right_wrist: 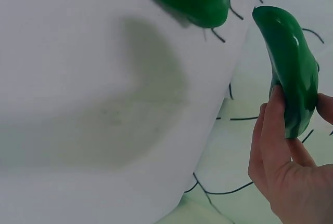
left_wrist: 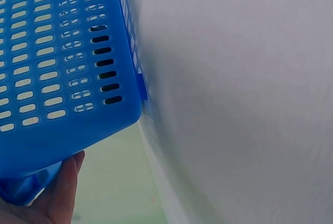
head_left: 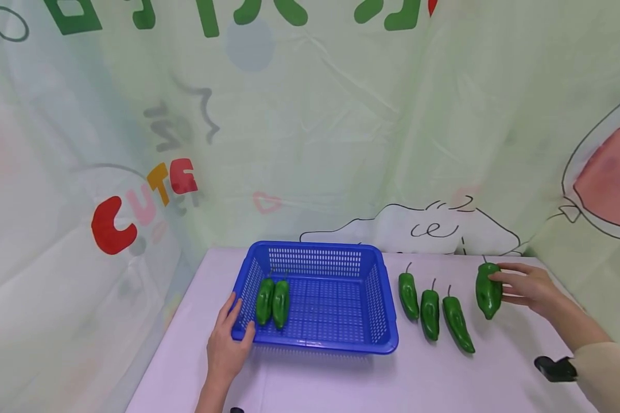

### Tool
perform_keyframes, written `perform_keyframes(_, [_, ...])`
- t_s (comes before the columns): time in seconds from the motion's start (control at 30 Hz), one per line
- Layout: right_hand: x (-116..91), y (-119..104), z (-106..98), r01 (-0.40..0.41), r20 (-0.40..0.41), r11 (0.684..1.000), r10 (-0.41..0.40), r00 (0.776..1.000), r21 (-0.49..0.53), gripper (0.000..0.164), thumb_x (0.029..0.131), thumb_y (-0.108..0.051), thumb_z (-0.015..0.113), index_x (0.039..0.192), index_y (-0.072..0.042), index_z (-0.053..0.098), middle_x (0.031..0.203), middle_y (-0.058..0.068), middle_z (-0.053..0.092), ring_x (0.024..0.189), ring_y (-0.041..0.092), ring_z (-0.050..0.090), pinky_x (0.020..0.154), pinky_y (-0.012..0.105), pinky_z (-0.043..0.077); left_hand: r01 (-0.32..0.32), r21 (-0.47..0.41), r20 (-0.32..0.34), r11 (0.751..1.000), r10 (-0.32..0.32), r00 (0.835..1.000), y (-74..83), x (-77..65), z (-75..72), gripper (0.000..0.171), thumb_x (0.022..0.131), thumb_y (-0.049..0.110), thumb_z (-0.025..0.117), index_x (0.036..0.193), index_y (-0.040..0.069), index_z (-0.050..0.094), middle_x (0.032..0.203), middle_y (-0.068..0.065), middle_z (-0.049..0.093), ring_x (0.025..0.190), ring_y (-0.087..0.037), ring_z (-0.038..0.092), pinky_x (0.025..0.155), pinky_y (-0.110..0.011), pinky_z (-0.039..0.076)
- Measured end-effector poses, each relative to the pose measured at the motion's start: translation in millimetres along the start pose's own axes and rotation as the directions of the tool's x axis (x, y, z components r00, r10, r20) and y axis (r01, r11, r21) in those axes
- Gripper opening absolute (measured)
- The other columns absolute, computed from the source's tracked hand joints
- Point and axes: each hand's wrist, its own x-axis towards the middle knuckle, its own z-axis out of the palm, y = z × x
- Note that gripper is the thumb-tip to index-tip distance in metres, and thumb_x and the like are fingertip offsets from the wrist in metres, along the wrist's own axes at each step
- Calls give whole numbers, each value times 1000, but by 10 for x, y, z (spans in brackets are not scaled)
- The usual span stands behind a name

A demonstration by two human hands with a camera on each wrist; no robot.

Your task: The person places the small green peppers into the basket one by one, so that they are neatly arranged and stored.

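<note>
My right hand (head_left: 529,287) pinches a glossy green pepper (head_left: 488,291) by its side, stem upward, at the right of the table. In the right wrist view the pepper (right_wrist: 294,70) sits between thumb and fingers, raised above the tabletop, which carries a shadow. My left hand (head_left: 227,343) holds the front left corner of a blue plastic basket (head_left: 322,346), fingers at the left rim and thumb over the front. The left wrist view shows those fingers (left_wrist: 65,190) against the rim. Two green peppers (head_left: 281,304) lie side by side at the basket's left.
Three more green peppers, the nearest to the basket (head_left: 408,295) among them, lie in a slanting row between the basket and my right hand. A pale table (head_left: 315,390) carries everything. Behind it hangs a printed green cloth (head_left: 310,143), with more cloth along the left side.
</note>
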Motion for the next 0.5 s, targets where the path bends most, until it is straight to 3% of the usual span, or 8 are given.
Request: perform_keyframes(0.5, [-27,-442,417,52,65,998,-54,996,35,75,99,-23,58,147,17,18,89,-7,62,82,8,67,79,36,58,17,3,7,1000,-17,1000,3,4,2,58,82,16,73,135,-3,57,150,-11,46,133,-36,48,101,-52,44])
